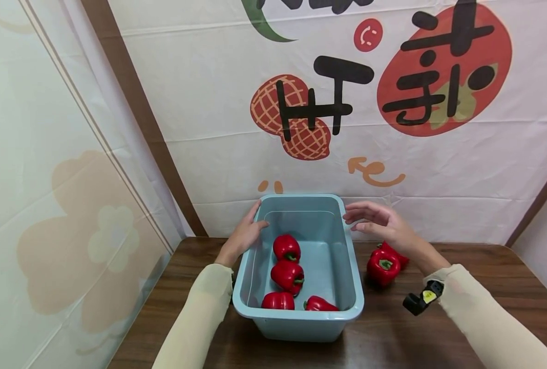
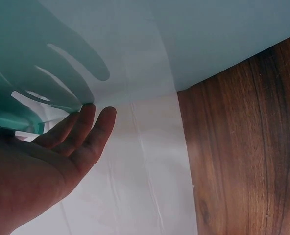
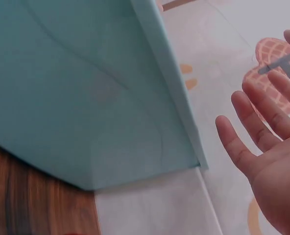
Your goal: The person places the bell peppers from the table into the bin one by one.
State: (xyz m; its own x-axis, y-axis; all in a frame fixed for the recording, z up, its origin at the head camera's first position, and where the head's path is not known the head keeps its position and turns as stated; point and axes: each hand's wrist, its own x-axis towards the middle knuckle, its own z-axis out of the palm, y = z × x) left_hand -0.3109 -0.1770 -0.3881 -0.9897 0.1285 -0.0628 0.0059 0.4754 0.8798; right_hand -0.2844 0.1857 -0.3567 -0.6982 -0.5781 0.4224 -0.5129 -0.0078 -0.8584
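Framing the bin (image 1: 301, 266) with both hands: my left hand (image 1: 246, 237) lies flat-fingered against its left rim, my right hand (image 1: 384, 225) hovers spread beside the right rim, gripping nothing. Four peppers (image 1: 287, 277) lie inside; two more (image 1: 384, 264) wait on the desk (image 1: 462, 328) right of it. Roughly two-thirds loaded, I'd judge.

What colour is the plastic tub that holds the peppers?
Light blue-green plastic tub; the head view shows it best.

blue bin (image 1: 347, 287), four red peppers (image 1: 288, 275), open hands (image 1: 246, 233)
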